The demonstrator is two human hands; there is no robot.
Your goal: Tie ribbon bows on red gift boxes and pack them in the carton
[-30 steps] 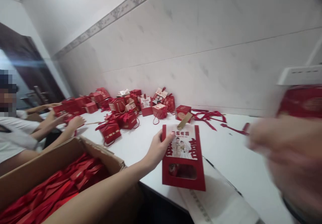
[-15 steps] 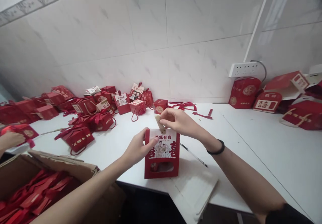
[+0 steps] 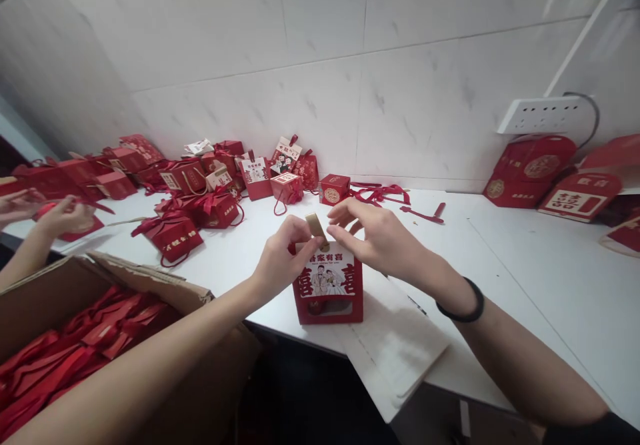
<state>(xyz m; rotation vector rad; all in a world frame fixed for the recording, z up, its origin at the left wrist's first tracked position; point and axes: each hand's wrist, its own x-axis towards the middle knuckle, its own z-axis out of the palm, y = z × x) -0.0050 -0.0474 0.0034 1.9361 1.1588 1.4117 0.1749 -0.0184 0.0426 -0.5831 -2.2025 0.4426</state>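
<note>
Box [image 3: 327, 281], gold strip [image 3: 314, 224] atop. Left hand [image 3: 280, 251] — fingers pinching strip. Right hand [image 3: 387, 237] — fingers parted. Strip best kept flat.

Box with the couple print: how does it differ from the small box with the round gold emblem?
The couple-print box is taller than wide; the emblem box is low and cube-like. The couple-print box has a white picture panel above a cut-out window; the emblem box shows a round gold emblem and no window. The left hand holds the couple-print box; no hand holds the emblem box. Both are mostly red.
</note>
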